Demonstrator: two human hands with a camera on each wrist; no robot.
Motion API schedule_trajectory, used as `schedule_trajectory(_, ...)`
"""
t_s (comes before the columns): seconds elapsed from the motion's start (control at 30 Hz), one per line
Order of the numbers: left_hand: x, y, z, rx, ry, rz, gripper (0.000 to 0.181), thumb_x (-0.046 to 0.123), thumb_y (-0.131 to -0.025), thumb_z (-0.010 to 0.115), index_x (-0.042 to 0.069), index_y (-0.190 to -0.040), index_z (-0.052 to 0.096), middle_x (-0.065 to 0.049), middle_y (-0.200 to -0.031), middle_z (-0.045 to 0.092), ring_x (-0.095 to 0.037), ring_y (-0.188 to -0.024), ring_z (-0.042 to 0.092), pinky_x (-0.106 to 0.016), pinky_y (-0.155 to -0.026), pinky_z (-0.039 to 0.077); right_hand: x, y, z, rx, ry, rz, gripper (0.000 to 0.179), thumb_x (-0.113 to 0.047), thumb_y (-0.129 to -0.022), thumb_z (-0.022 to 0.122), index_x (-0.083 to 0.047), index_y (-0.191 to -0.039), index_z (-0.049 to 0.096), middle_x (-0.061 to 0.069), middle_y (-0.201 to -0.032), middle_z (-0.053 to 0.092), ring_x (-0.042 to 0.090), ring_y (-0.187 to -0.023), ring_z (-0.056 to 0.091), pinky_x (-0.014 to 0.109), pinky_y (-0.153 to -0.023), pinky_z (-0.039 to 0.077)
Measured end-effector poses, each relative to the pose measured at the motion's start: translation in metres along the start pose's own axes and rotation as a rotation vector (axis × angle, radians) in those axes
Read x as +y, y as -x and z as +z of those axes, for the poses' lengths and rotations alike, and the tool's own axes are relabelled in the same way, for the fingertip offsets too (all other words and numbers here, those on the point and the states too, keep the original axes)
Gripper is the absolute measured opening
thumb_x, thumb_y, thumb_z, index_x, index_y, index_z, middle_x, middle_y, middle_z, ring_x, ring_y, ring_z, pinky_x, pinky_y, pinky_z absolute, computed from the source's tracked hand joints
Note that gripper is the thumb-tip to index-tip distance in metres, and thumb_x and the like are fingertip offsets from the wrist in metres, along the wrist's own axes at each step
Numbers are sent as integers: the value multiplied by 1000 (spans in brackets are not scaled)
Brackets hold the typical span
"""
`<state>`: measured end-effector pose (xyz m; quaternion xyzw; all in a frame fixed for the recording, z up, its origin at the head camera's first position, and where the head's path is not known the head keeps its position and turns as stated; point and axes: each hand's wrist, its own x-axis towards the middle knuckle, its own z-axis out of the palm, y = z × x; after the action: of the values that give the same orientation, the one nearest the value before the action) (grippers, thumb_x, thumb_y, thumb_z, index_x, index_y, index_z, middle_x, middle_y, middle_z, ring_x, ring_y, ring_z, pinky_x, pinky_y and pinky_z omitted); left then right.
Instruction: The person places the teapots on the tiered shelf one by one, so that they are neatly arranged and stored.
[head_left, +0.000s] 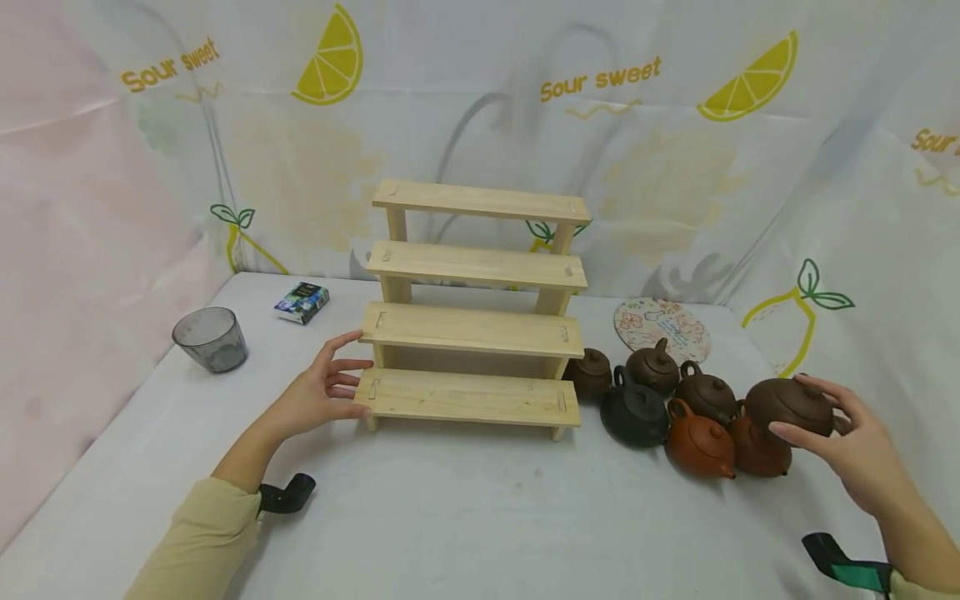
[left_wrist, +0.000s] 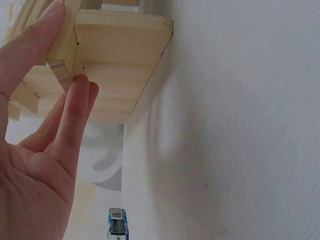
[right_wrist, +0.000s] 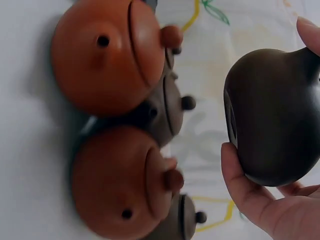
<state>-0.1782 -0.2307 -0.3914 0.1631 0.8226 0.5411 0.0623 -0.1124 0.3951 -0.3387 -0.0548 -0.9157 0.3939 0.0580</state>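
A pale wooden four-step display stand (head_left: pixel 472 328) stands mid-table. My left hand (head_left: pixel 315 398) is at its left end; in the left wrist view the thumb lies along the step's edge and the fingertips (left_wrist: pixel 79 85) meet the board from the other side, pinching it. On the right, my right hand (head_left: pixel 862 454) grips a dark brown teapot (head_left: pixel 787 403) between thumb and fingers. That teapot (right_wrist: pixel 272 115) is held up beside the others in the right wrist view. Below it sit a reddish-brown teapot (head_left: pixel 762 450) and an orange-brown one (head_left: pixel 699 446).
A black teapot (head_left: pixel 634 414) and several brown teapots (head_left: pixel 652 367) crowd the stand's right end. Behind them lies a round patterned mat (head_left: pixel 663 327). At the left are a grey glass cup (head_left: pixel 213 340) and a small colourful box (head_left: pixel 302 302). A printed cloth (head_left: pixel 465 50) hangs behind.
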Motion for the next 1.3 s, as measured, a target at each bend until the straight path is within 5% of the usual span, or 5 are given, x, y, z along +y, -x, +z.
schedule_trajectory(0.13, 0, 1, 0, 2, 1, 5, 105, 9, -70, 82, 26, -147, 13, -25, -132, 46, -33, -104, 57, -30, -85, 49, -16, -4, 4, -53, -43, -33, 71, -22, -87, 68, -36, -145, 29, -5, -143, 26, 47, -129, 22, 49, -89, 39)
schedule_trajectory(0.2, 0, 1, 0, 2, 3, 8, 105, 8, -69, 82, 26, -147, 14, -25, -132, 47, -33, -104, 57, -30, -84, 49, -23, -7, 7, -53, -47, -69, 70, -20, -86, 69, -35, -144, 32, -12, -138, 31, 30, -126, 34, 41, -92, 40)
schedule_trajectory(0.3, 0, 0, 1, 1, 8, 13, 105, 7, -69, 82, 26, -147, 14, -25, -131, 47, -33, -104, 57, -29, -84, 49, -33, -11, 13, -47, -21, -117, 69, -19, -84, 71, -32, -142, 36, -11, -129, 35, 2, -102, 41, 14, -72, 40)
schedule_trajectory(0.37, 0, 0, 1, 1, 11, 15, 105, 7, -69, 82, 26, -147, 14, -25, -131, 46, -33, -104, 57, -29, -84, 49, -41, -14, 17, -38, -1, -146, 69, -19, -83, 72, -30, -141, 38, -6, -126, 36, -4, -93, 39, 11, -64, 38)
schedule_trajectory(1.3, -1, 0, 1, 7, -1, 27, 106, 8, -69, 82, 27, -148, 13, -24, -132, 47, -33, -105, 57, -27, -84, 49, -136, -45, 64, -214, -163, -355, 66, -14, -80, 75, -19, -137, 43, -2, -137, 38, 7, -107, 49, 21, -71, 48)
